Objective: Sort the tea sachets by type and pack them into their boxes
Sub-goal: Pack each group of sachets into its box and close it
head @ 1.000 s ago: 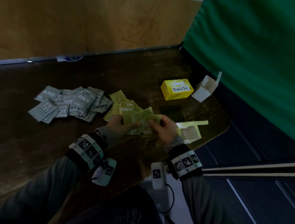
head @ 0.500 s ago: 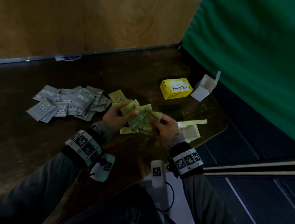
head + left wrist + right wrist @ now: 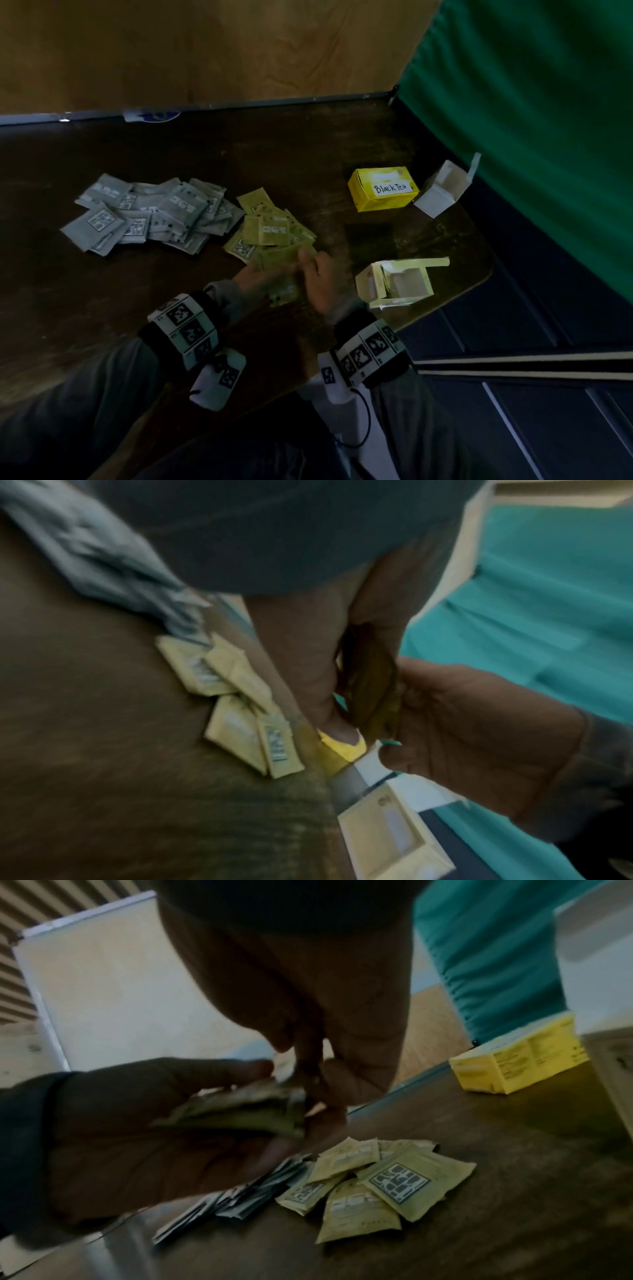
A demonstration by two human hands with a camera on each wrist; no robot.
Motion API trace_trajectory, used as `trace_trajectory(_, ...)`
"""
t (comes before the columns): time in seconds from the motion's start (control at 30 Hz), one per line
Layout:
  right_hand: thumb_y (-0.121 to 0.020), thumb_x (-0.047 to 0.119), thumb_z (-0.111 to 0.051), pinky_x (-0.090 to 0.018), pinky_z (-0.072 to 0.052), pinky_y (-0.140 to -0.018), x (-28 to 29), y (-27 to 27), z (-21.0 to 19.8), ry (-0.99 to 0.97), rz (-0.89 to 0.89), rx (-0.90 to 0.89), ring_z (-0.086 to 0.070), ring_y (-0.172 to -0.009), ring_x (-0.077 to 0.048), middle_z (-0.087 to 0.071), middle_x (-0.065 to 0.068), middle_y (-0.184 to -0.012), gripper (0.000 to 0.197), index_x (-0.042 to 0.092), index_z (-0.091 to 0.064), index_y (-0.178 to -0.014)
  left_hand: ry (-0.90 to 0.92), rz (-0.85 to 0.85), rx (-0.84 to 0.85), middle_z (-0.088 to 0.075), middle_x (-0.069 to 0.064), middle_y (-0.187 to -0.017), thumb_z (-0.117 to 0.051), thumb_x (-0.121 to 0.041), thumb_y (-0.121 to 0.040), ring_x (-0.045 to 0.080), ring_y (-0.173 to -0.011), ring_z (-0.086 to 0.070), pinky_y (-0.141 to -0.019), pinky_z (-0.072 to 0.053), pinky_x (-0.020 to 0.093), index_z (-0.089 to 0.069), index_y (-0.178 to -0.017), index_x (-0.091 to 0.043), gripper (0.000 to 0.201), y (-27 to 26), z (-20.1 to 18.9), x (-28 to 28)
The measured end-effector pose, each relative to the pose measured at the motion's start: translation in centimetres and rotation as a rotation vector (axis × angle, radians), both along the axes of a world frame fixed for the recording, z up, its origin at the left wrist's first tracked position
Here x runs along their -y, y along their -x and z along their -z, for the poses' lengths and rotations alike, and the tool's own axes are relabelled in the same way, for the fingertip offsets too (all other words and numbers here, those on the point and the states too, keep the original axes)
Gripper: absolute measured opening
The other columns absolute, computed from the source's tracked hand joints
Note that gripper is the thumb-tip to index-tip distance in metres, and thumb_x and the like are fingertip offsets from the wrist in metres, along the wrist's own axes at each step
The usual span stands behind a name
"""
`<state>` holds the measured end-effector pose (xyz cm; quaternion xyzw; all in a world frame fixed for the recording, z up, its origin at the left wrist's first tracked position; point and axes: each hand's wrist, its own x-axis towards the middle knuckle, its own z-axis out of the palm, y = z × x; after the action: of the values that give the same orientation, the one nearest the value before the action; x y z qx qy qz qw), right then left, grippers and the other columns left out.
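Both hands hold one bunch of yellow-green sachets [image 3: 279, 270] just above the table's near edge. My left hand [image 3: 255, 277] grips it from the left and my right hand [image 3: 320, 274] pinches it from the right. In the right wrist view the bunch [image 3: 246, 1110] lies across the left palm [image 3: 154, 1137]. More yellow-green sachets [image 3: 267, 228] lie loose just beyond the hands. A pile of grey sachets [image 3: 147, 212] spreads to the left. An open pale-yellow box [image 3: 394, 282] stands right of my right hand.
A shut yellow box labelled "Black Tea" [image 3: 382, 188] sits at the back right, with an open white box [image 3: 442, 192] beside it near the table's right edge. A green curtain [image 3: 548, 120] hangs on the right. The dark wooden table [image 3: 239, 154] ends at a wall behind.
The fanned-out yellow-green sachets have been gathered into a tighter bunch, and the two hands have closed in on each other around it.
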<state>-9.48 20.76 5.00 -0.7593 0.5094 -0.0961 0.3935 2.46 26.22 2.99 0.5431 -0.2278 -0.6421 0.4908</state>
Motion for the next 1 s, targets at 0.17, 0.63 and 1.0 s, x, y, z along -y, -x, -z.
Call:
trace_trajectory(0.17,-0.100,0.033,-0.037,-0.027,-0.039,-0.064,2.0,-1.0,0.6,-0.154,-0.103,-0.047,-0.053,-0.074,-0.015,-0.055,0.000,-0.079,0.032,0.015,-0.061,-0.089,-0.109,-0.128,0.069,-0.062,0.012,-0.109,-0.044,-0.007,-0.096,0.024,-0.094,-0.064,-0.085,-0.051,0.035,-0.058,-0.110,-0.005,0.020,-1.6,1.8,-0.4)
trace_trajectory(0.63,-0.079,0.042,-0.071,-0.049,-0.026,-0.114,12.3,-10.8,4.9,-0.156,-0.311,-0.496,-0.015,-0.142,-0.033,-0.015,-0.007,-0.156,0.092,0.016,-0.017,-0.149,-0.213,-0.380,0.038,-0.048,0.011,-0.081,-0.038,0.008,-0.093,0.024,-0.059,-0.047,-0.038,-0.042,0.020,-0.044,-0.115,-0.012,0.030,-6.1,1.2,1.8)
trace_trajectory(1.0,-0.080,0.029,-0.073,-0.040,-0.045,-0.092,12.4,-10.0,4.3,-0.253,-0.062,-0.419,-0.047,-0.125,-0.031,-0.046,-0.012,-0.137,0.070,0.008,-0.039,-0.137,-0.270,-0.466,-0.006,-0.053,0.012,-0.080,-0.039,0.003,-0.093,0.025,-0.062,-0.050,-0.038,-0.045,0.019,-0.045,-0.122,-0.015,0.034,-6.9,2.3,2.1)
